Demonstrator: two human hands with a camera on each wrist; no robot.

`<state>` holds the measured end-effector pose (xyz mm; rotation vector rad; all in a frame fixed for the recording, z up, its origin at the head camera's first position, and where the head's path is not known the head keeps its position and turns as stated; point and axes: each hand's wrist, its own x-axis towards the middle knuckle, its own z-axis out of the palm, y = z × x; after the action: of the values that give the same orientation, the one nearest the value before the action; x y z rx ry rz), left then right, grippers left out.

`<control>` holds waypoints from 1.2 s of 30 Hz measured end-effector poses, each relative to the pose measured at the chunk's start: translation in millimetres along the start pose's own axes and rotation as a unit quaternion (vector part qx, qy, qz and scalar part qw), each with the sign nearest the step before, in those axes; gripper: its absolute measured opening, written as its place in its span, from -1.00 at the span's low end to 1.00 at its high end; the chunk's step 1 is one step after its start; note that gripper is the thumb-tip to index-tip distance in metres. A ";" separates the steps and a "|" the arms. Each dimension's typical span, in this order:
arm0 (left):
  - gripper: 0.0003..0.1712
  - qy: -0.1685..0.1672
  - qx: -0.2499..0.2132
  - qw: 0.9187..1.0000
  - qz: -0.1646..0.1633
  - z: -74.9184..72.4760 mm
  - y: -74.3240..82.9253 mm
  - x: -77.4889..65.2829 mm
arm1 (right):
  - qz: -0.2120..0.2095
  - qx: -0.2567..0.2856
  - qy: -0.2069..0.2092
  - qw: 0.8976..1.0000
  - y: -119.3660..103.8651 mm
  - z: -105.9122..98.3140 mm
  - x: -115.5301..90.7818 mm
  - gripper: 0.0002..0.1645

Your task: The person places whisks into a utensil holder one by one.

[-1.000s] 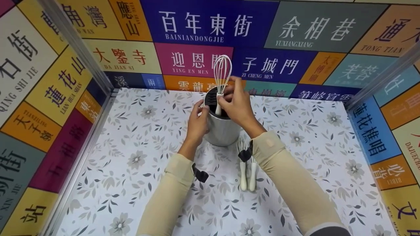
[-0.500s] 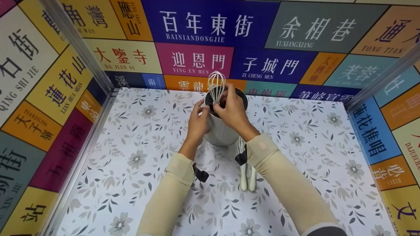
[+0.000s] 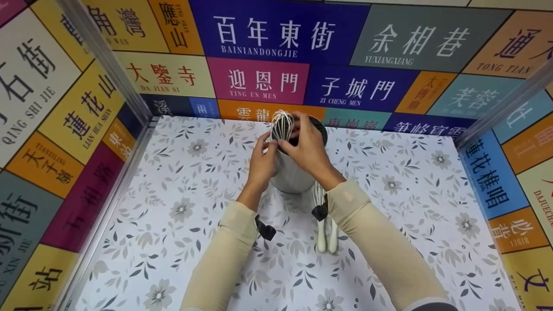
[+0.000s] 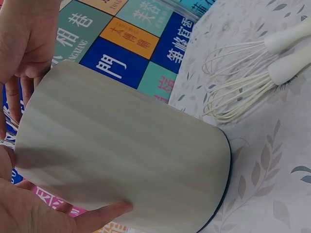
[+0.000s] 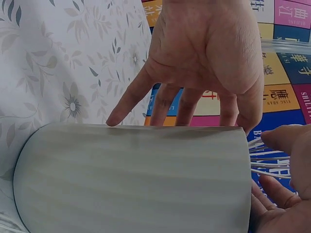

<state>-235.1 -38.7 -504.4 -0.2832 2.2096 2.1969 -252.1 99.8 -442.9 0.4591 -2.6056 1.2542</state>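
Observation:
A pale ribbed utensil holder [image 3: 293,177] with a dark interior stands upright near the back wall. My left hand [image 3: 262,166] holds its left side, thumb and fingers by the rim; in the left wrist view one finger lies along the wall of the holder [image 4: 121,141]. Over the opening, my right hand [image 3: 311,151] pinches a white wire whisk [image 3: 282,123]. The whisk's loops show above the rim, while its handle is hidden inside. Two more whisks, seen by their cream handles [image 3: 322,239], lie beside the holder, partly covered by my right sleeve.
A white cloth with grey flowers [image 3: 179,211] covers the table. Behind it rises a wall of coloured panels with lettering [image 3: 259,82], close to the holder. Side panels [image 3: 514,172] border the table left and right.
My right hand has lowered the whisk into the holder, so its loops sit much lower than before. My left hand has kept its place on the holder.

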 end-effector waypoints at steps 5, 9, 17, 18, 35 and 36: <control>-0.45 -0.001 0.010 1.000 0.000 -0.8 0.9 0.0 | -0.013 -0.015 -0.020 1.000 -2.3 -4.0 -0.5 -0.10; -0.44 0.002 0.012 1.000 0.012 0.8 0.0 -0.3 | -0.011 -0.039 -0.029 0.999 -1.6 -7.2 -2.0 -0.06; -0.44 0.010 0.011 1.000 0.017 0.7 0.6 0.4 | -0.007 -0.062 -0.050 0.997 -1.5 -11.0 -5.0 -0.08; -0.44 0.010 0.011 1.000 0.016 0.5 0.8 0.5 | -0.006 -0.063 -0.052 0.997 -1.4 -11.4 -4.8 -0.07; -0.45 0.022 0.014 0.999 0.019 1.6 0.3 0.9 | 0.031 0.053 -0.001 0.998 3.5 -61.2 -21.4 -0.17; -0.45 0.022 0.014 0.999 0.019 1.4 0.3 0.8 | 0.033 0.056 0.009 0.998 5.9 -66.6 -23.5 -0.19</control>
<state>-236.1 -37.3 -504.3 -0.2930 2.2860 2.1974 -228.8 160.0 -413.8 0.3832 -2.5640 1.4245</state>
